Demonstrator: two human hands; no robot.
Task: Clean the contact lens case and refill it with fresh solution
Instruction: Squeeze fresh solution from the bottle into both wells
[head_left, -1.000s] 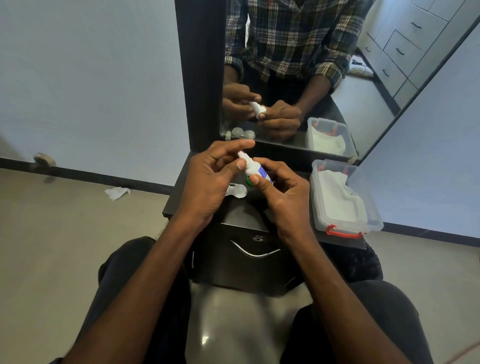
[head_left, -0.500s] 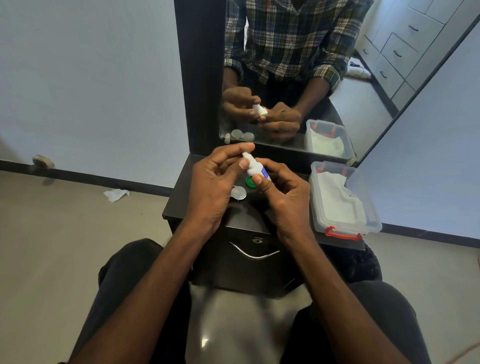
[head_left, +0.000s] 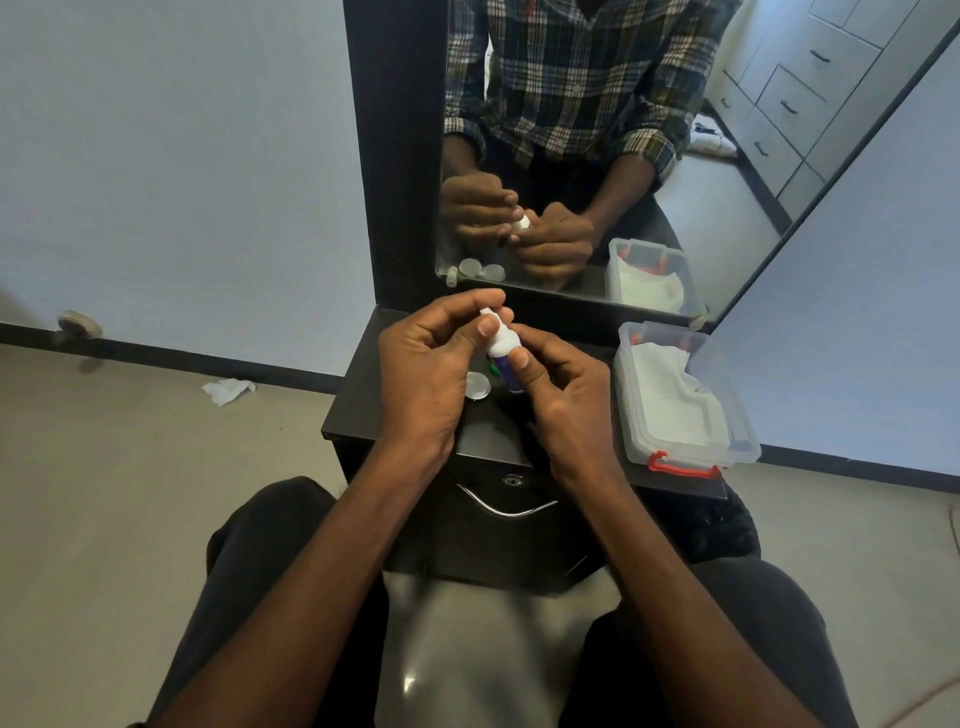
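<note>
Head view: both hands work a small solution bottle (head_left: 503, 349) above the dark cabinet top (head_left: 566, 441).

The right hand (head_left: 563, 402) grips the bottle's body, thumb curled against its label; the left hand (head_left: 434, 366) pinches its white cap end. Just below them a clear lens case cup (head_left: 477, 385) and a green piece (head_left: 492, 370) rest on the cabinet. A clear tissue box (head_left: 683, 397) sits at the right, a mirror (head_left: 597, 145) behind.
</note>
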